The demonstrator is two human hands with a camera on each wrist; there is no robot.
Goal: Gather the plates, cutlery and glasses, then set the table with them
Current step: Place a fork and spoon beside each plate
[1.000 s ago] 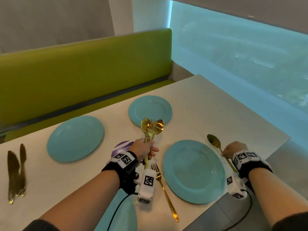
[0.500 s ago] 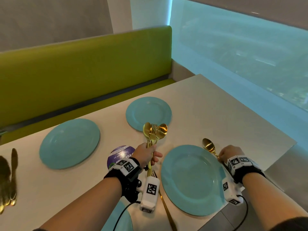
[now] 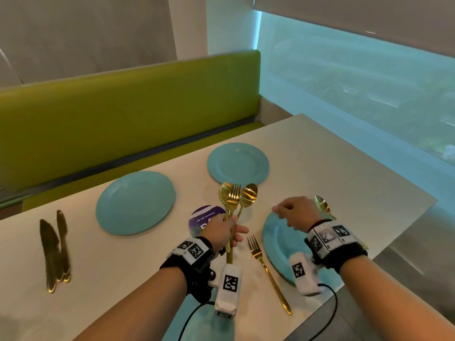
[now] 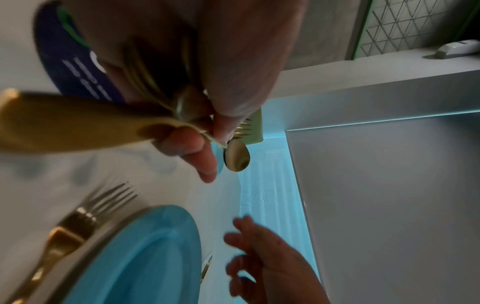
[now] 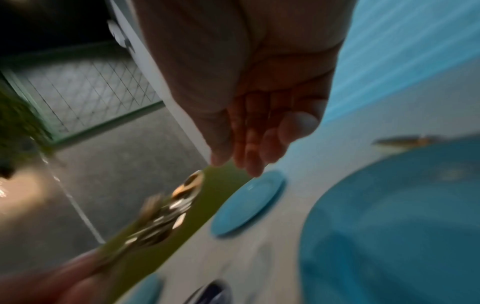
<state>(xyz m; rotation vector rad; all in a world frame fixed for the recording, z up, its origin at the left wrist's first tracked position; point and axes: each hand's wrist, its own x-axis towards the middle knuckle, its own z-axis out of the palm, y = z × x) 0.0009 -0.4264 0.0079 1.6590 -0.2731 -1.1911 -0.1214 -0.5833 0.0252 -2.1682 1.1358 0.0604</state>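
My left hand grips a bundle of gold cutlery, two spoons and a fork, heads up above the white table; the same cutlery bundle shows in the left wrist view. My right hand hovers empty over the near teal plate, fingers relaxed. A gold spoon lies right of that plate, a gold fork left of it. Two more teal plates sit at the far side. Gold knives lie at the left.
A round purple sticker lies on the table behind my left hand. A green bench runs along the far side. The table's right edge drops to the grey floor. Part of another teal plate shows under my left forearm.
My right hand has let go of the spoon beside the near plate and moved left over the plate toward the left hand. The left hand still holds the cutlery upright.
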